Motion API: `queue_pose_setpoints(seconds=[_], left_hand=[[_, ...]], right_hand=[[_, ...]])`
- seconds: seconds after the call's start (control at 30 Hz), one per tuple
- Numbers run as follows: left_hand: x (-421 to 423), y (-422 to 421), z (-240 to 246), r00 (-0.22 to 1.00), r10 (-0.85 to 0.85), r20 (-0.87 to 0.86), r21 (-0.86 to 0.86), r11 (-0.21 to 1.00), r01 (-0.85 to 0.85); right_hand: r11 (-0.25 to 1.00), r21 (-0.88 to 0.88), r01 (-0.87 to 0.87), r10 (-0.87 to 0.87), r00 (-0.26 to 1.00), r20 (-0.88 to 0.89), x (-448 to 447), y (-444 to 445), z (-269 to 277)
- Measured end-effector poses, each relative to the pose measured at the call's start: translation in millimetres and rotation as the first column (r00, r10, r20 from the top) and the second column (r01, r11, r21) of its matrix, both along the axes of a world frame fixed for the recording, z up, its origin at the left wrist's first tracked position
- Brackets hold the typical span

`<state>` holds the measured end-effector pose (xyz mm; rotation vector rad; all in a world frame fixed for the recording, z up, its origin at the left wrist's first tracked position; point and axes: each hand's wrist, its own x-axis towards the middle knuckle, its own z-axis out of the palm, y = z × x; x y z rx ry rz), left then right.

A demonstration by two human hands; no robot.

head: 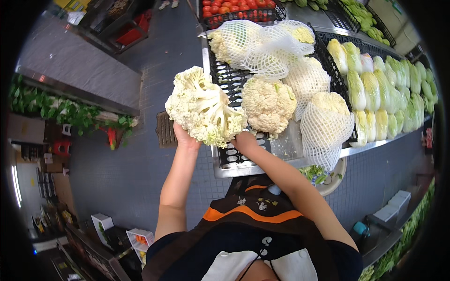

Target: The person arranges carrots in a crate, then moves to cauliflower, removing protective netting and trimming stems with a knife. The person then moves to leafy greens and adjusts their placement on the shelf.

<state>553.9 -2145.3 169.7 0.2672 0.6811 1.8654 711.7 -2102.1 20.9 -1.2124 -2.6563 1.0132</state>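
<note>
A large cauliflower head (207, 105), its pale stem side turned up, rests in my left hand (186, 137), which grips it from below at the left. My right hand (243, 140) is at its lower right edge, the fingertips hidden beneath the florets; I cannot tell how firmly they hold. Just right of it a bare cauliflower (269, 105) sits on the black plastic grate (228, 79) of the stall. Behind and beside that one lie several cauliflowers in white foam nets (307, 82). One netted cauliflower (327, 126) overhangs near the stall's front edge.
Wrapped napa cabbages (372, 87) stand in rows to the right, past a black crate wall. A crate of tomatoes (235, 7) is at the back. The stall's metal edge (242, 171) runs before me. A white tub (332, 184) with leaf scraps stands below.
</note>
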Motion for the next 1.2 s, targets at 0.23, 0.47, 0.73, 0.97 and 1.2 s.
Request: queue_pose_setpoints(seconds=[0.23,0.47,0.73,0.97,1.2], left_hand=[[-5,17,-4,0.999,-0.039,0.02,-0.049,0.998,0.04],[-2,22,-15,0.998,-0.063,-0.027,-0.099,0.993,0.06],[69,39,-10,0.956,-0.224,-0.191,-0.216,0.959,0.181],[180,69,35,0.689,-0.377,-0.619,-0.245,0.926,0.287],[248,92,77,-0.068,-0.282,-0.957,-0.281,0.844,0.457]], right_hand=[[0.978,-0.131,0.165,-0.168,0.986,-0.013,0,-8,-10],[0.917,-0.384,0.111,-0.228,0.934,-0.275,108,-48,34],[0.471,-0.85,0.237,-0.866,0.309,-0.394,221,-80,98],[0.596,-0.8,-0.067,-0.803,-0.044,-0.594,224,-21,145],[0.567,-0.761,-0.314,-0.822,-0.164,-0.545,258,13,118]])
